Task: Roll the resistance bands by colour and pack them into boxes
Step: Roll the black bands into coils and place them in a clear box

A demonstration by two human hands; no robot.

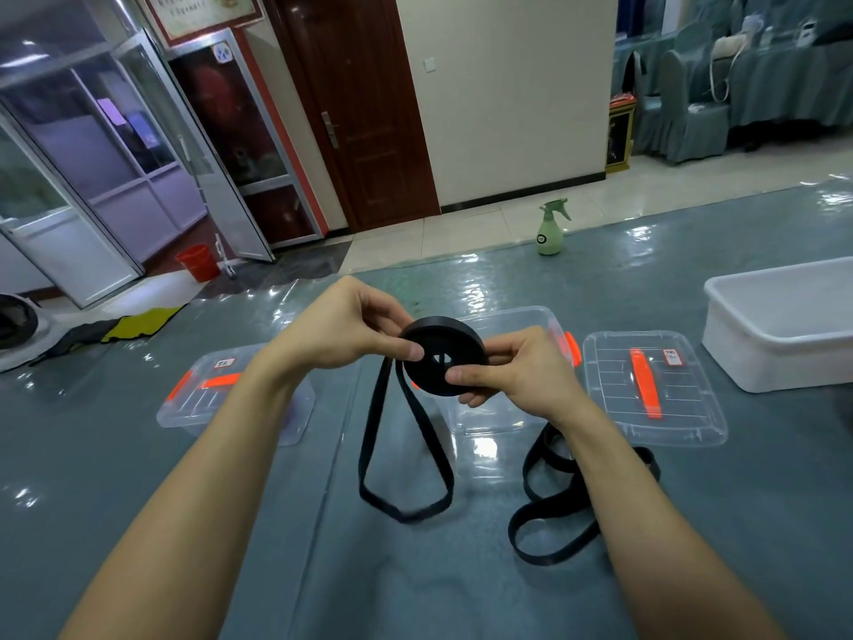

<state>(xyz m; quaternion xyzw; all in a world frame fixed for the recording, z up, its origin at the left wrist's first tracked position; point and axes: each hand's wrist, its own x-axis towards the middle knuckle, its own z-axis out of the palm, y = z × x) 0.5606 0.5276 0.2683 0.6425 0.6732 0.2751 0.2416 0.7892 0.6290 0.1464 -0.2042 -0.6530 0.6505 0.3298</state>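
Two bare hands raised above the table, one rolled black resistance band (pixel 443 358) pinched between them. Left hand (pixel 351 325) with thumb and forefinger nipping the roll's left rim; right hand (pixel 517 367) with thumb pressed on the flat face, other fingers curled behind. Unrolled tail (pixel 401 455) hanging from the roll in a long loop, down to the teal table cover (pixel 184 524). Second black band (pixel 554 515) loose in coils on the table, partly under the right forearm. Beyond the hands, three clear boxes with orange latches in a row. Left box (pixel 184 408) lidded, white label (pixel 225 362) with dark writing too small to read. Middle box (pixel 498 418) partly hidden behind the roll. Right box (pixel 655 427) lidded, its white label (pixel 672 356) also illegible. White tub (pixel 738 358) further right. Green spray bottle (pixel 551 228) at the table's far edge, round label unreadable.
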